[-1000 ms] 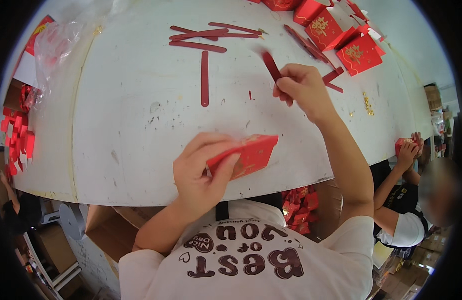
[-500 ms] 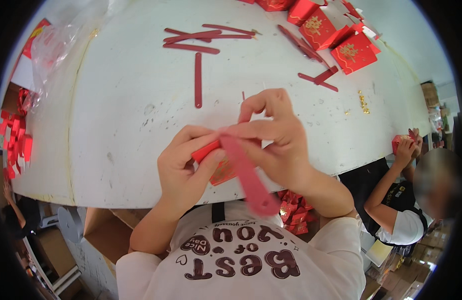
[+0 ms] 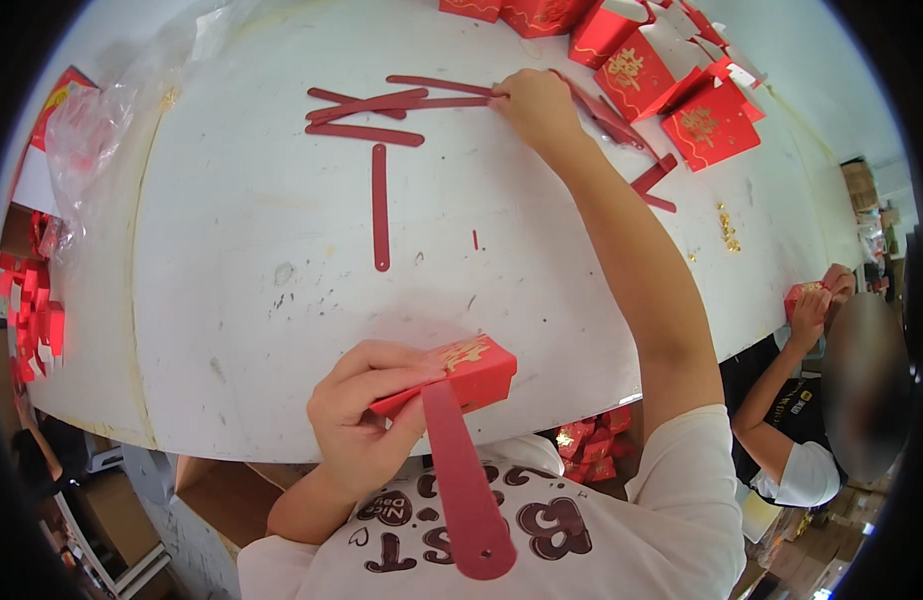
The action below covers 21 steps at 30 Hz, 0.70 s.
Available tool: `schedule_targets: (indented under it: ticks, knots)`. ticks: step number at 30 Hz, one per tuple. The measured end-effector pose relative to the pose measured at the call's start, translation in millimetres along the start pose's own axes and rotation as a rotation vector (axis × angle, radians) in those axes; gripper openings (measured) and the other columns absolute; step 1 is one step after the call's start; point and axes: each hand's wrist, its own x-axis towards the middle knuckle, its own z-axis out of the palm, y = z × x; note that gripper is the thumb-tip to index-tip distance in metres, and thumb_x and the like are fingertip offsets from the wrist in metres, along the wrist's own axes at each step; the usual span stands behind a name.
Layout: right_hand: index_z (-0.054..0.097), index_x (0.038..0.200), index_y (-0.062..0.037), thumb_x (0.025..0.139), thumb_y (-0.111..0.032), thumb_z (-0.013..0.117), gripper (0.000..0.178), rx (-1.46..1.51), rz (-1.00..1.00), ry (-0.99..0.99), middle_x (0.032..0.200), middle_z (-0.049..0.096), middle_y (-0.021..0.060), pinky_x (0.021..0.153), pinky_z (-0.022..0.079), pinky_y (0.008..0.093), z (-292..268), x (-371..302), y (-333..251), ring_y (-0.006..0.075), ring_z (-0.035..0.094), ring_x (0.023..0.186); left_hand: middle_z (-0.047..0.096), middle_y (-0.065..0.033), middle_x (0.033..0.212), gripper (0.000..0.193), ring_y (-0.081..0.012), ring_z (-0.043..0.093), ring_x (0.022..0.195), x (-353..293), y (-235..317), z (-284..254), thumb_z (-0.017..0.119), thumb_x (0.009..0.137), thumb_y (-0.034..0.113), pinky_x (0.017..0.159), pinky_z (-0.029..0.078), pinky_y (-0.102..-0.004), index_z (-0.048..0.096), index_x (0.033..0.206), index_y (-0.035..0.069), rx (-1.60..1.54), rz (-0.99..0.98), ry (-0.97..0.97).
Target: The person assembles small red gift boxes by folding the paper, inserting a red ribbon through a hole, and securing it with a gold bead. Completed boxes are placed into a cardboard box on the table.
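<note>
My left hand (image 3: 357,415) grips a small red gift box (image 3: 490,375) with a gold design, tilted above the table's near edge. From the box a dark red strap (image 3: 464,490) hangs toward my shirt, a hole at its rounded end. My right arm is stretched across the table. At its end, my right hand (image 3: 542,108) has its fingertips pressed together by the right ends of some flat red straps (image 3: 367,105). What those fingertips hold, if anything, is hidden. Another strap (image 3: 381,208) lies alone below that group.
Red boxes (image 3: 632,65) crowd the far right, with more straps (image 3: 654,180) before them. Small gold pieces (image 3: 728,228) lie to the right. Clear plastic (image 3: 92,130) covers the left side. At right, a co-worker handles a red box (image 3: 804,295). An open carton (image 3: 232,490) stands below the table.
My right hand has left the box and reached far across to the straps. In my left hand the box has turned, showing its gold-patterned face upward, with the strap still hanging from it.
</note>
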Motion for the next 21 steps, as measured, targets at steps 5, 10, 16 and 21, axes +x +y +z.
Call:
schedule_targets:
  ticks: [5,10,16,21]
  knots:
    - [0.066,0.074,-0.0023,0.071,-0.008,0.064,0.006,-0.097,0.036,-0.076,0.077,0.066,0.0143,0.063,0.052,0.0330,-14.9,-2.5,-15.9,0.0276,0.065,0.070,0.061,-0.0120,0.091,0.015,-0.0155,0.060,0.077,5.3,0.1,-1.8,0.066,0.075,-0.007,0.065,0.049,-0.0255,0.064,0.089,-0.004,-0.044,-0.050,0.006]
    - [0.066,0.081,0.0020,0.071,-0.002,0.065,0.010,0.871,0.238,0.022,0.076,0.067,0.0083,0.062,0.051,0.0240,-112.3,-83.8,-67.5,0.0128,0.065,0.066,0.060,-0.0106,0.090,0.013,-0.0107,0.058,0.075,14.3,1.1,-2.1,0.065,0.078,-0.005,0.062,0.047,-0.0223,0.063,0.090,-0.007,-0.141,-0.155,0.060]
    - [0.065,0.085,-0.0063,0.070,0.005,0.069,0.020,0.958,-0.071,0.067,0.087,0.063,0.0088,0.067,0.048,0.0292,-137.3,-192.0,-140.2,0.0216,0.059,0.078,0.060,-0.0106,0.091,0.015,-0.0107,0.058,0.077,8.5,0.8,-2.7,0.067,0.077,-0.004,0.064,0.048,-0.0219,0.065,0.092,-0.007,-0.176,-0.136,0.075]
    - [0.066,0.085,-0.0117,0.068,-0.005,0.072,0.019,0.580,-0.134,0.222,0.083,0.045,0.0014,0.070,0.029,0.0315,-110.2,-198.9,-150.8,0.0205,0.035,0.082,0.061,-0.0103,0.091,0.016,-0.0116,0.059,0.077,4.3,-2.9,-2.2,0.067,0.076,-0.004,0.065,0.048,-0.0228,0.066,0.092,-0.005,-0.153,-0.088,0.069]
